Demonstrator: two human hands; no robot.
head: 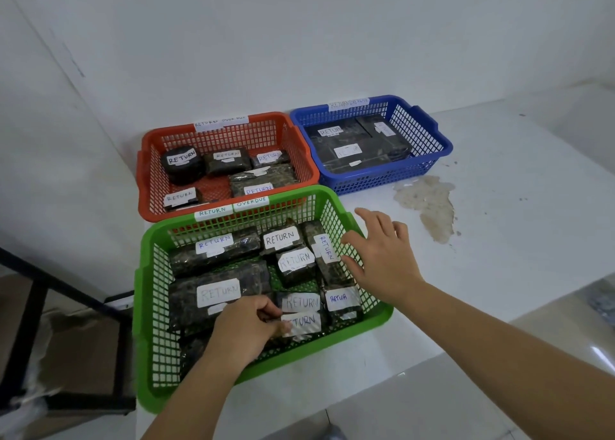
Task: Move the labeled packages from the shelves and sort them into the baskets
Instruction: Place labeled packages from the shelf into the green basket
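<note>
Three plastic baskets sit on a white table (499, 240) pushed into the corner of a room with plain white walls (299, 40). The green basket (146, 306) is nearest, the red basket (146, 180) touches it behind, and the blue basket (432, 136) stands just beside the red one to the right. All three hold dark wrapped packages with white "RETURN" labels.

The left hand (246, 326) reaches into the green basket, its fingers curled and pinching a labeled package (301, 321) near the front wall. The right hand (382, 256) hovers over the basket's right rim, fingers spread apart and holding nothing.

A brownish stain (429, 203) marks the tabletop right of the baskets. A black metal frame (66, 293) stands left of the table, with a cardboard box (76, 349) behind it.
</note>
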